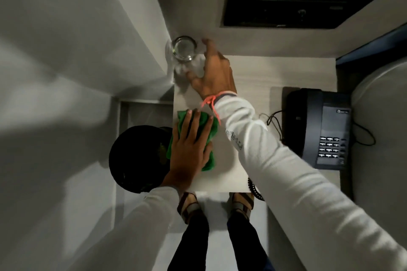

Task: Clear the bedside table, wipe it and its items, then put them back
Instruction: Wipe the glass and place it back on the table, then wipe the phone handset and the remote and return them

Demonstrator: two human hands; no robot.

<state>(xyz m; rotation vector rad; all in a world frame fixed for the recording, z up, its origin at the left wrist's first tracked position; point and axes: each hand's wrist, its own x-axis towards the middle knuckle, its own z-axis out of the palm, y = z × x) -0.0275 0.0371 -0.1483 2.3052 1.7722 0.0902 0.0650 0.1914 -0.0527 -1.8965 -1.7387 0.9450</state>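
Glass tumbler (184,49) sits upright at the far left corner of the bedside table (229,174). Your right hand (217,73) is spread around its right side, fingers curved; actual grip is unclear due to blur. Your left hand (191,145) lies flat, fingers spread, pressing the green cloth (210,130) onto the tabletop's left edge. Black telephone (321,127) sits on the right.

Grey walls (66,28) meet at a corner, a black bin (136,158) stands on the pale floor (220,248).
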